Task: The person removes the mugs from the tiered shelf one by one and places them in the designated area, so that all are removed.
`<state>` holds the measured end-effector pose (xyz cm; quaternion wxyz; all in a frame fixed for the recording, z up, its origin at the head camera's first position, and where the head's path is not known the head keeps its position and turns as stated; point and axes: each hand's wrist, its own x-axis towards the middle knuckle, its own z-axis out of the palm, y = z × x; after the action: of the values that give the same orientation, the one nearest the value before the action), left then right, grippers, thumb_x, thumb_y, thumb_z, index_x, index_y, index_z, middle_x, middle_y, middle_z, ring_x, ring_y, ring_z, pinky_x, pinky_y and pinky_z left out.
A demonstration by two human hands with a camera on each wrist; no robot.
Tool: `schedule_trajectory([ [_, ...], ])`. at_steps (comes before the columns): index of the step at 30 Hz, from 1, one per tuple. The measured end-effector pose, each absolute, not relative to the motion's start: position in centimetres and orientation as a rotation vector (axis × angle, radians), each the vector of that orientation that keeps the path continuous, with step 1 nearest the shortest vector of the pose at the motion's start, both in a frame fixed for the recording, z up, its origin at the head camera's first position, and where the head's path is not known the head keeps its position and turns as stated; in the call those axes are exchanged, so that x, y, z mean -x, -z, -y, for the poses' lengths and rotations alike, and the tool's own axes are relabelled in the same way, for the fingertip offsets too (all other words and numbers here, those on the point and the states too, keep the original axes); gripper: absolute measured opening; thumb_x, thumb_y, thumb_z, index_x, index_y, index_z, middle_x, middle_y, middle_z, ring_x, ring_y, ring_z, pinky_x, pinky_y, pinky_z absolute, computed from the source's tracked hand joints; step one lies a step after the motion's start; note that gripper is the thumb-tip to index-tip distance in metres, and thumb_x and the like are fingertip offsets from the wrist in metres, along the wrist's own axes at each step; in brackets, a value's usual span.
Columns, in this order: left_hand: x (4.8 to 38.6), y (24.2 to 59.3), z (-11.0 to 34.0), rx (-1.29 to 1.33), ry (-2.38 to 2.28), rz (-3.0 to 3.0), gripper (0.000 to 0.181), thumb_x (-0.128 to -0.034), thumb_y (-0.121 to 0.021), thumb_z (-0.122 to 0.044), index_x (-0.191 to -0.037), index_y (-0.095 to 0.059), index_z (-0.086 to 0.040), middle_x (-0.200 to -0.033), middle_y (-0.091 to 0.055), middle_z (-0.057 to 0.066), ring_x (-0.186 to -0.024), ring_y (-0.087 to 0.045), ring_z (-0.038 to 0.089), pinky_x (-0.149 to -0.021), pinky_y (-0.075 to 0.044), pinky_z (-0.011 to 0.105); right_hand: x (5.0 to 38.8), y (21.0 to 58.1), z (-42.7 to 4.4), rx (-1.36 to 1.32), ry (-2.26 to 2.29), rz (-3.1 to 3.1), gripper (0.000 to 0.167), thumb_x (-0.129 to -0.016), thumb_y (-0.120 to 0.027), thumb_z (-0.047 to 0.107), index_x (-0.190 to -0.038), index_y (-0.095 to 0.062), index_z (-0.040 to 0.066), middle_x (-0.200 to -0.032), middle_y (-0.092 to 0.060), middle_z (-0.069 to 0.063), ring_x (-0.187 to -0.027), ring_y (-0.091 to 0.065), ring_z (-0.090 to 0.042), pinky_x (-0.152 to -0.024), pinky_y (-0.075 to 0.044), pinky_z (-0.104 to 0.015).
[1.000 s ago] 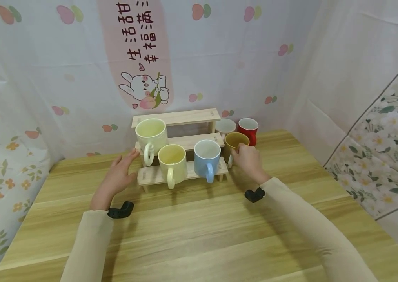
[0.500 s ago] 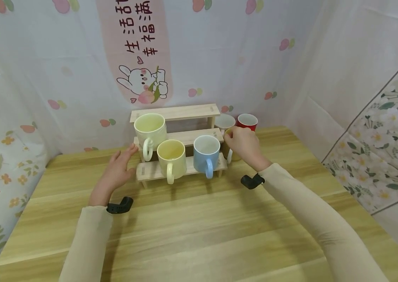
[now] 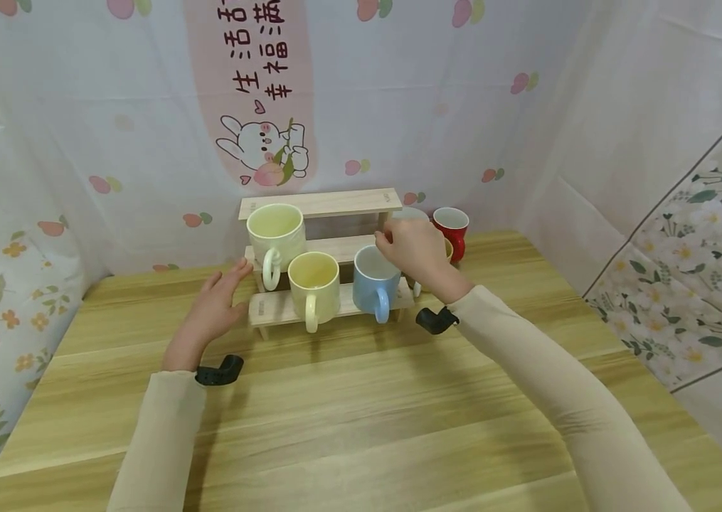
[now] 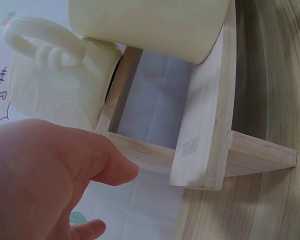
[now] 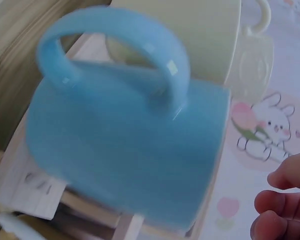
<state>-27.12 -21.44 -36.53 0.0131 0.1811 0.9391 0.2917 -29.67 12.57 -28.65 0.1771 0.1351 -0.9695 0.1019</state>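
Note:
My right hand (image 3: 421, 256) is over the right end of a three-step wooden rack (image 3: 275, 308), above and behind the blue mug (image 3: 368, 293). Its fingers bend loosely around nothing, and in the right wrist view they are apart from that mug. On the lowest step the blue mug stands beside a yellow mug (image 3: 325, 302); a pale green mug (image 3: 287, 249) sits on the middle step at the left. My left hand (image 3: 210, 313) has its fingers extended at the rack's left end, close to the middle step; contact is unclear. The right hand mostly hides a brown mug (image 3: 449, 247).
A red mug (image 3: 454, 229) and a partly hidden white mug (image 3: 410, 212) stand right of the rack, near the back curtain (image 3: 361, 107). The wooden table (image 3: 335, 412) extends in front. A floral curtain (image 3: 706, 235) borders the right side.
My right hand has left the brown mug and moved leftward to above the blue mug. The brown mug stays behind. My left hand keeps its place by the rack.

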Motion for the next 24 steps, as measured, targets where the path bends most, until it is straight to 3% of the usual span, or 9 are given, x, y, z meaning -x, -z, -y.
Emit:
schedule_trajectory([
  [7, 27.1, 36.6, 21.6, -0.584, -0.925, -2.927, 0.069, -0.0876, -0.052, 0.001, -0.15, -0.024, -0.001, -0.159, -0.014, 0.017, -0.142, -0.008, 0.049, -0.115, -0.004, 0.061, 29.6, 28.2, -10.3, -0.499, -0.229, 2.708, 0.033, -0.092, -0.053, 0.028, -0.063, -0.053, 0.012, -0.05, -0.038, 0.002, -0.046, -0.036, -0.015, -0.041, -0.021, -0.023],
  [13, 27.3, 36.6, 21.6, -0.613, -0.91, -2.944, 0.068, -0.0873, -0.052, 0.0, -0.15, -0.025, 0.0, -0.158, -0.016, 0.019, -0.142, -0.015, 0.047, -0.116, -0.004, 0.058, 29.5, 27.4, -7.8, -0.558, -0.215, 2.752, 0.038, -0.093, -0.053, 0.035, -0.063, -0.055, 0.013, -0.05, -0.044, 0.002, -0.047, -0.043, -0.015, -0.04, -0.026, -0.023],
  [19, 27.3, 36.6, 21.7, -0.602, -0.93, -2.94, 0.068, -0.087, -0.051, 0.001, -0.15, -0.025, -0.001, -0.159, -0.015, 0.017, -0.142, -0.009, 0.048, -0.116, -0.004, 0.06, 29.3, 26.7, -4.7, -0.635, -0.176, 2.764, 0.041, -0.094, -0.051, 0.042, -0.064, -0.058, 0.015, -0.051, -0.047, 0.004, -0.047, -0.045, -0.014, -0.039, -0.028, -0.023],
  [24, 27.2, 36.8, 21.6, -0.542, -0.932, -2.921, 0.069, -0.0884, -0.051, -0.001, -0.151, -0.023, -0.005, -0.16, -0.012, 0.013, -0.14, -0.004, 0.054, -0.111, -0.007, 0.068, 29.0, 26.6, -2.3, -0.66, -0.182, 2.825, 0.044, -0.094, -0.048, 0.048, -0.063, -0.049, 0.018, -0.05, -0.039, 0.006, -0.048, -0.041, -0.011, -0.039, -0.026, -0.023],
])
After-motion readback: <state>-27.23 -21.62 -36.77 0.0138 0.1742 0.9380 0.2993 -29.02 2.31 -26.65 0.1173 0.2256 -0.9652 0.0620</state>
